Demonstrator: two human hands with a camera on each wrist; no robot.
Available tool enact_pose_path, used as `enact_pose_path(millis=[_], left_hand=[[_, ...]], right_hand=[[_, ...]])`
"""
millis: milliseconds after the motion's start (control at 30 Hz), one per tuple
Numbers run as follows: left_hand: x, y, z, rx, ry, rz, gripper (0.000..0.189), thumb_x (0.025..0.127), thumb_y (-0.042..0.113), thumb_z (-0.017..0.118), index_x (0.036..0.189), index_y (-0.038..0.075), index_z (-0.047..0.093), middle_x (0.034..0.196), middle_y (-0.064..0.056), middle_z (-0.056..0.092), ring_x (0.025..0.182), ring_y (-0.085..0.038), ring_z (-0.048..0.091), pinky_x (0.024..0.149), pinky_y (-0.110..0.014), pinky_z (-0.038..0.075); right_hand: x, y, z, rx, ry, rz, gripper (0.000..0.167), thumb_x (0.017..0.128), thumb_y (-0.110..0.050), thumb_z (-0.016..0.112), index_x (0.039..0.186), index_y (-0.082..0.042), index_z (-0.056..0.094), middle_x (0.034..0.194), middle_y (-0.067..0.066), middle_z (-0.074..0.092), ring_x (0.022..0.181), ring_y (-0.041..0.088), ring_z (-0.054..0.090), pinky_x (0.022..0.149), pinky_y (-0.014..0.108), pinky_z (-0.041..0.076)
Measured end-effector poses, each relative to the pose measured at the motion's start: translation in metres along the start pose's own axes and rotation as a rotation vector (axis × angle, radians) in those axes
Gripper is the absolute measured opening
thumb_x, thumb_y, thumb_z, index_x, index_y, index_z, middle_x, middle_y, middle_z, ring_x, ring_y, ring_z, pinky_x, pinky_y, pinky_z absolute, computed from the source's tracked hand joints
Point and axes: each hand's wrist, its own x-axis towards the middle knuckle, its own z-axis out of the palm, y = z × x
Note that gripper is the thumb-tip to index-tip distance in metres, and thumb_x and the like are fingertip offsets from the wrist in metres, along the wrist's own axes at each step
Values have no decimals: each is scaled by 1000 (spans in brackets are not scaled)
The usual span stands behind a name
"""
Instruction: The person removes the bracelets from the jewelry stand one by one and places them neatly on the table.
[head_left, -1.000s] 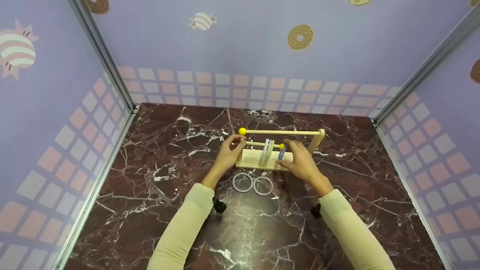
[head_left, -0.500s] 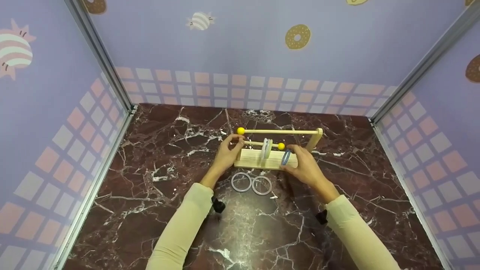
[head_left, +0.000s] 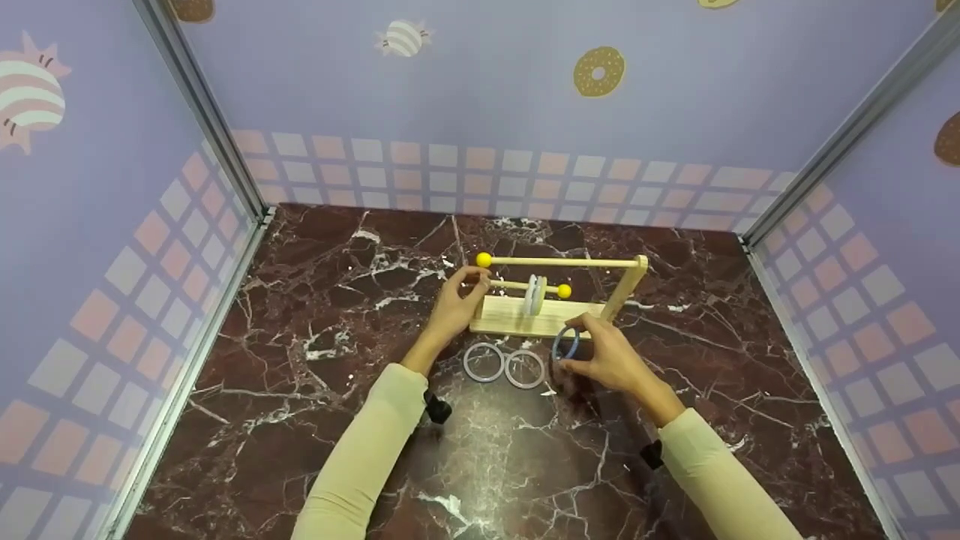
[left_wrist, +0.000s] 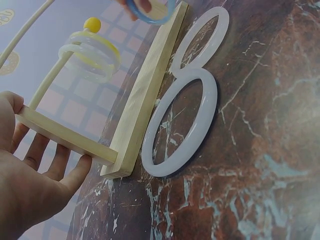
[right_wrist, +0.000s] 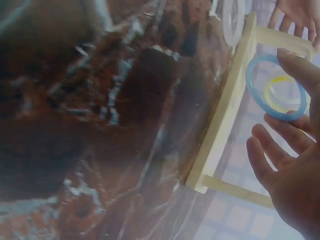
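Note:
In the head view, my left hand (head_left: 454, 311) grips the left upright of a wooden stand (head_left: 502, 319). The left wrist view shows the thumb on one side of that upright (left_wrist: 65, 135) and the fingers curled against the other. My right hand (head_left: 613, 356) pinches a blue ring (right_wrist: 284, 116) between thumb and fingers, in front of the stand's right end and apart from it. White rings (left_wrist: 70, 52) and a yellow ring (left_wrist: 111, 46) hang together on the lower rod, which ends in a yellow ball (head_left: 564, 290).
Two pale rings lie flat before the stand, a left ring (head_left: 466, 364) touching a right ring (head_left: 525, 387). A longer upper rod (head_left: 562, 262) with a yellow ball (head_left: 484, 259) extends from the right upright (head_left: 626, 289). Patterned walls (head_left: 480, 90) enclose the marbled table (head_left: 360, 442).
My right hand has drawn the blue ring from beside the lower rod's ball down toward me, clear of the stand's base. The left hand has kept its grip on the upright.

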Motion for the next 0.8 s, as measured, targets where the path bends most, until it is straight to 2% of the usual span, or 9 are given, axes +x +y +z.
enact_pose_path(millis=[100,233,367,600,800], left_hand=[[1,1,0,-17,1,16,26,105,16,67,125,0,69,113,-10,68,104,-25,62,94,-41,49],[1,1,1,-29,27,29,27,105,17,69,124,-1,69,113,-12,68,104,-26,61,94,-43,48],[-2,-1,1,-25,29,19,30,104,20,69,125,-1,69,114,-12,68,104,-25,61,93,-39,48],[-3,-1,0,34,-11,4,32,106,25,68,127,1,68,116,-7,69,109,-20,61,101,-36,46],[-1,2,0,26,-1,1,29,106,25,67,127,4,70,116,-6,70,108,-20,62,99,-35,48]], right_hand=[[-3,1,4,-9,-15,-5,65,77,-26,98,127,-2,63,126,17,71,118,38,66,101,55,51],[-8,2,10,-2,-6,-11,65,77,-28,98,126,-3,64,127,15,71,117,37,66,100,55,51],[-15,4,18,12,9,-11,65,77,-28,98,127,-4,64,126,14,71,117,36,66,100,55,51],[-24,10,27,44,20,43,68,77,-27,98,131,-4,63,122,10,73,113,32,66,98,52,50],[-25,14,28,69,22,73,68,76,-25,98,131,-5,64,123,13,72,114,33,65,101,53,49]])
